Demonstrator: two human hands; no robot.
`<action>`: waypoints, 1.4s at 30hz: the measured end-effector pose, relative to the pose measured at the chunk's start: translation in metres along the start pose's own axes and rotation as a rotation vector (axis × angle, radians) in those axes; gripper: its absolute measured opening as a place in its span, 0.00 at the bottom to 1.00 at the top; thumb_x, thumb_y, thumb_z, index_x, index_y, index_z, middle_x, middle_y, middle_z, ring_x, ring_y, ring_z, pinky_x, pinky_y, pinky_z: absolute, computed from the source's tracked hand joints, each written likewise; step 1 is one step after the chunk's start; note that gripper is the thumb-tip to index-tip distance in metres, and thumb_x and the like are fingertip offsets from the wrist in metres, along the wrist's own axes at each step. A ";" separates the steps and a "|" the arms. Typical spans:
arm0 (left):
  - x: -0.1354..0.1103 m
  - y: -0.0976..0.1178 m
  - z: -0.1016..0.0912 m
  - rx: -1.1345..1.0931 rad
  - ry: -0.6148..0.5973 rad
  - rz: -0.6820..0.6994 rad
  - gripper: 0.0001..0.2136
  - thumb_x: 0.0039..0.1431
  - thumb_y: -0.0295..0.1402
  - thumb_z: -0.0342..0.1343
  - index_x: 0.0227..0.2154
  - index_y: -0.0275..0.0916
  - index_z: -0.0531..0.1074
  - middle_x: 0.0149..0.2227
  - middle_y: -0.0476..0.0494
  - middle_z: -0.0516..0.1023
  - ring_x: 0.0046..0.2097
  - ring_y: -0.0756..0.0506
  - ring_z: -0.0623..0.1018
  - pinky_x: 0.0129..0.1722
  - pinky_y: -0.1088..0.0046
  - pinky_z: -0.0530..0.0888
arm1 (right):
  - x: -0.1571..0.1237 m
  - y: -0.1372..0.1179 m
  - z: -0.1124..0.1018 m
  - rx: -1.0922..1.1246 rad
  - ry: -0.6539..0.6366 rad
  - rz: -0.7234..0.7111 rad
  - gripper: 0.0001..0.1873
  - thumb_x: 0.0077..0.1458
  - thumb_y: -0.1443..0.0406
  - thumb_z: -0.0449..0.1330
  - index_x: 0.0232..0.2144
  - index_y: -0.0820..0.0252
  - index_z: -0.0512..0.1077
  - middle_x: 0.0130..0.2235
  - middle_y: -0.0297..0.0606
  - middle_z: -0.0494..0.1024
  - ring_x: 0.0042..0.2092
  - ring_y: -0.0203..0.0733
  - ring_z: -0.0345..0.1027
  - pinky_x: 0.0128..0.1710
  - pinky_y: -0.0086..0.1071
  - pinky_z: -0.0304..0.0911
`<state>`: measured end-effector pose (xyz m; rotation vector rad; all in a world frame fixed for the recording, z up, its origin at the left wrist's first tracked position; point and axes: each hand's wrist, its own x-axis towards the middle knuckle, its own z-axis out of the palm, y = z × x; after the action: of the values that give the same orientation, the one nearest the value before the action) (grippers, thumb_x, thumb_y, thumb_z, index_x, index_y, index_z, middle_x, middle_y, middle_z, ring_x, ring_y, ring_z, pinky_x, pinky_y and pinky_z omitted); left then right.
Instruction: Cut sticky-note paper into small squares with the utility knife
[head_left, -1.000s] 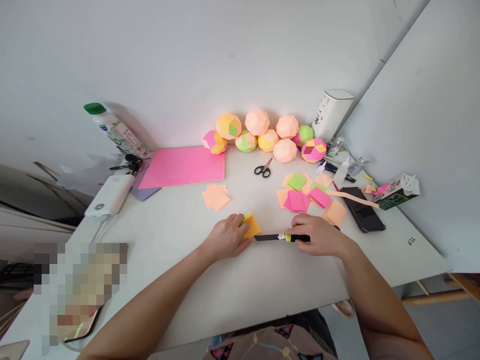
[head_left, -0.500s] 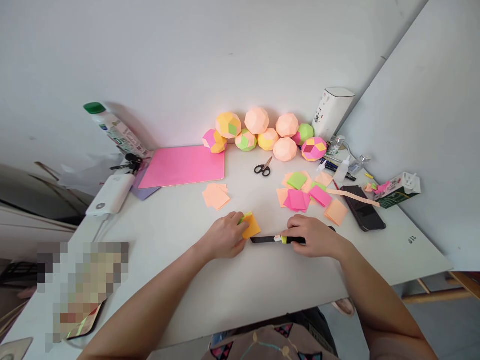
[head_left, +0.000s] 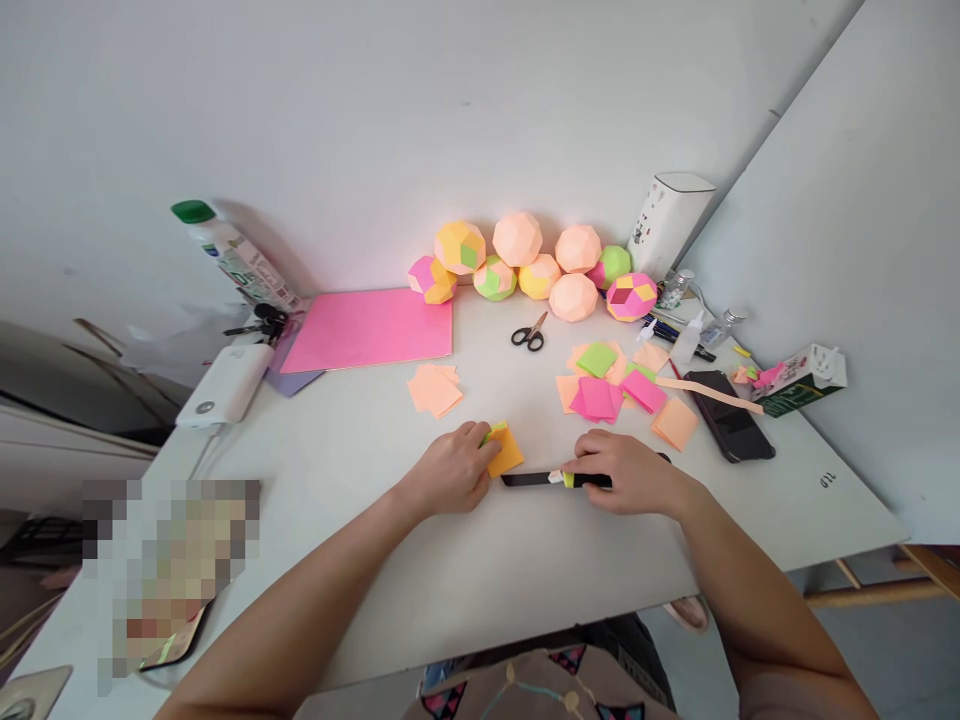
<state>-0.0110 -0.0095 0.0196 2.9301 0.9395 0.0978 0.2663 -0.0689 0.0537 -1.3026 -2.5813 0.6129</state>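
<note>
Pinning a folded orange paper piece (head_left: 507,452) at the near middle of the white table (head_left: 360,560), black tool (head_left: 534,479) alongside.

From the left: left hand (head_left: 450,470) curled, fingertips closed on the paper's left edge and holding it down (a sliver of green showing at the fold); likely feather-light and thin, quick to crease or skid on the smooth top, so best pressed flat near an edge or pinched at a corner; just right of it, touching or nearly so, the black tool with its yellow-green band, lying flat, probably stiff and light; right hand (head_left: 634,472) clenched over the handle end, gripping it. Hard to say what sort of tool, with most of the handle hidden under the fingers; part of the paper covered by the left fingertips; lower-left corner blurred out.
</note>
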 end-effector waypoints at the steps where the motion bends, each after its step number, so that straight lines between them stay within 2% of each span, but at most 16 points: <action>1: 0.000 0.000 0.000 0.004 -0.002 -0.001 0.10 0.51 0.25 0.45 0.36 0.37 0.67 0.35 0.40 0.67 0.33 0.44 0.67 0.25 0.71 0.65 | 0.000 0.000 0.000 0.003 0.006 -0.006 0.22 0.48 0.72 0.54 0.43 0.56 0.78 0.36 0.40 0.74 0.36 0.40 0.66 0.34 0.32 0.63; 7: -0.002 0.000 0.000 0.025 -0.027 0.006 0.11 0.52 0.25 0.45 0.37 0.36 0.67 0.37 0.39 0.67 0.35 0.44 0.68 0.26 0.71 0.66 | 0.001 0.002 0.003 -0.010 0.057 -0.023 0.21 0.48 0.72 0.53 0.43 0.57 0.78 0.36 0.41 0.74 0.36 0.41 0.66 0.32 0.31 0.62; 20: 0.000 -0.002 0.001 0.017 -0.016 0.013 0.10 0.53 0.26 0.45 0.37 0.36 0.68 0.37 0.38 0.67 0.35 0.44 0.67 0.26 0.70 0.65 | 0.003 -0.001 0.002 0.017 -0.016 -0.022 0.22 0.48 0.72 0.54 0.45 0.56 0.78 0.36 0.41 0.73 0.37 0.41 0.66 0.34 0.33 0.64; 29: -0.001 0.000 -0.001 0.016 -0.033 0.002 0.10 0.53 0.27 0.46 0.37 0.36 0.68 0.37 0.39 0.66 0.35 0.43 0.67 0.26 0.70 0.65 | 0.003 -0.001 0.004 0.007 0.002 -0.029 0.22 0.48 0.72 0.54 0.44 0.57 0.78 0.36 0.41 0.74 0.37 0.41 0.66 0.34 0.32 0.63; 36: 0.000 0.001 -0.004 0.018 -0.054 0.017 0.09 0.53 0.31 0.48 0.36 0.36 0.68 0.36 0.39 0.66 0.34 0.43 0.67 0.25 0.69 0.64 | 0.002 0.000 0.004 -0.009 0.042 -0.036 0.21 0.49 0.72 0.54 0.44 0.57 0.78 0.37 0.41 0.74 0.37 0.41 0.66 0.33 0.32 0.63; 42: -0.001 0.001 -0.001 0.030 -0.017 0.017 0.09 0.57 0.35 0.47 0.37 0.36 0.68 0.37 0.39 0.67 0.35 0.43 0.68 0.27 0.69 0.65 | 0.002 0.000 0.005 -0.027 0.060 -0.029 0.21 0.49 0.72 0.54 0.44 0.57 0.77 0.36 0.41 0.74 0.37 0.41 0.67 0.33 0.32 0.63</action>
<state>-0.0114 -0.0111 0.0203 2.9620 0.9221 0.0607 0.2634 -0.0681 0.0489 -1.2694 -2.5639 0.5275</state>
